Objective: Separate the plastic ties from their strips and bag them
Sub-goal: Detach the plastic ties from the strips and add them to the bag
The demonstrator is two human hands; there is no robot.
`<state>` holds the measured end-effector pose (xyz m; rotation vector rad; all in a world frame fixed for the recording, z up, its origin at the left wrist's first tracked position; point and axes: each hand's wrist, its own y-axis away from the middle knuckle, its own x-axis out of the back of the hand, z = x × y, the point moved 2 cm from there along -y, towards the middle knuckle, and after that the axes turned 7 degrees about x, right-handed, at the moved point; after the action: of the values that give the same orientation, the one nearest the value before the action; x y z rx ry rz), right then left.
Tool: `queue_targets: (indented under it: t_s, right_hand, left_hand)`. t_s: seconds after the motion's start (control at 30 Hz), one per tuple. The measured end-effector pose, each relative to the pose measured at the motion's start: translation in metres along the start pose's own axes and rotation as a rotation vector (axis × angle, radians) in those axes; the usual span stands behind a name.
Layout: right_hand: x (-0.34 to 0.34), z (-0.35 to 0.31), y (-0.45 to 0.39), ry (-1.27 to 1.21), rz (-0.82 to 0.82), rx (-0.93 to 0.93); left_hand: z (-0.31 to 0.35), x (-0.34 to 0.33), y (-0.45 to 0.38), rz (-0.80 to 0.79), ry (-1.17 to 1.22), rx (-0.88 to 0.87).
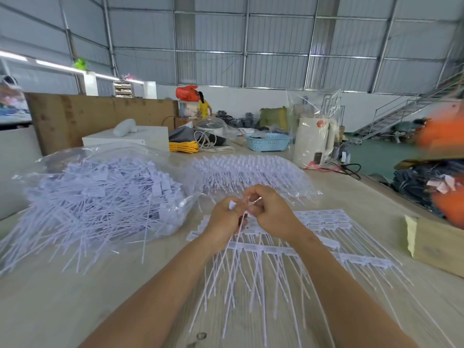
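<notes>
My left hand (224, 220) and my right hand (270, 212) meet above the table's middle, both pinching the head end of white plastic ties (232, 262) whose long tails hang down toward me. Under and right of my hands lie flat strips of joined ties (326, 222) with tails fanning toward the table's near edge. A clear plastic bag (100, 194) on the left holds a big heap of loose white ties, with tails spilling out of its open end. Behind my hands lies a second clear bag of tie strips (251, 172).
A cardboard box (437, 244) stands at the right table edge. A white kettle in plastic wrap (313, 139), a blue basket (270, 141), yellow cord (183, 146) and a white box (130, 139) sit at the back. Dark clothing is stacked at the far right.
</notes>
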<state>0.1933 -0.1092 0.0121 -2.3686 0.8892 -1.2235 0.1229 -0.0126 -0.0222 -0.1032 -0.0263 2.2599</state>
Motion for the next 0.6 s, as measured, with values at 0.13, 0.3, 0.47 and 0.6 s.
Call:
queue_targets:
  t_s: [0.13,0.3,0.47,0.6]
  right_hand:
    - [0.000,0.008,0.002,0.075,-0.121,-0.085]
    - [0.003,0.007,0.001,0.176,-0.070,-0.031]
    - [0.002,0.005,0.000,0.306,-0.044,-0.005]
    - [0.001,0.001,0.001,0.594,-0.042,0.116]
  left_hand:
    - [0.004,0.001,-0.002,0.071,0.010,-0.060]
    - [0.005,0.001,0.000,0.047,-0.057,-0.036]
    - [0.013,-0.002,0.003,0.098,-0.197,-0.110]
    - [0.018,-0.002,0.001,0.089,-0.280,0.008]
